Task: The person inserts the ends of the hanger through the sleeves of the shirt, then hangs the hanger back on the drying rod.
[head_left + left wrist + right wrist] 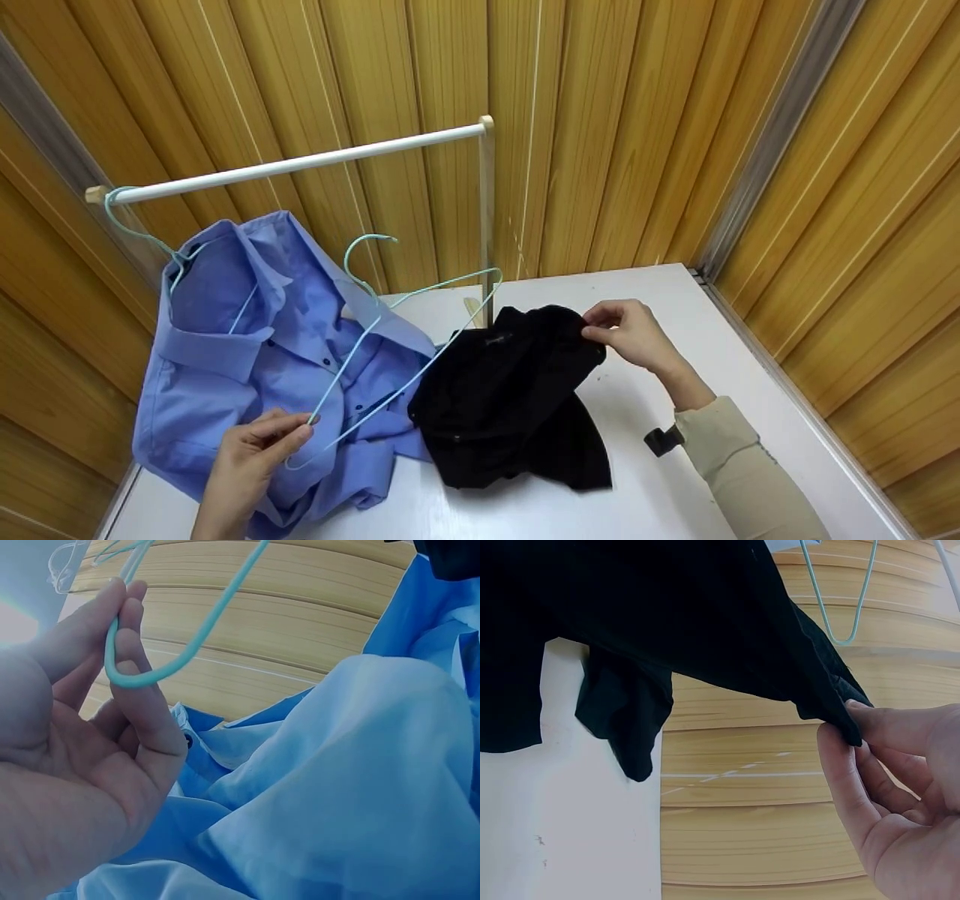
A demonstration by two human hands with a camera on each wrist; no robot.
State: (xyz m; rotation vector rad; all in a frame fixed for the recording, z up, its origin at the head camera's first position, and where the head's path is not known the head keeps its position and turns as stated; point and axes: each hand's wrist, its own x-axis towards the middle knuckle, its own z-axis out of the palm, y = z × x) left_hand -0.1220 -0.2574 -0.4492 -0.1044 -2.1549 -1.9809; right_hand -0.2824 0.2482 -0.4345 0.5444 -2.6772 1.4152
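My left hand (251, 457) pinches a mint-green wire hanger (337, 375) near one of its lower corners. The hanger tilts, its hook up and its far corner reaching right over the black garment. In the left wrist view, thumb and fingers close round the green wire (180, 664). With thumb and fingertips my right hand (630, 334) pinches the upper right edge of a black garment (510, 405). This edge is lifted, and the rest hangs in folds over the white table. The right wrist view shows the cloth edge (840, 709) between thumb and fingers.
A blue button-up shirt (202, 360) hangs on another green hanger (142, 234) at the left end of a white rail (300, 163). The rail's post (486, 217) stands behind the black garment. Wood-patterned walls (600, 135) surround the white table (675, 300).
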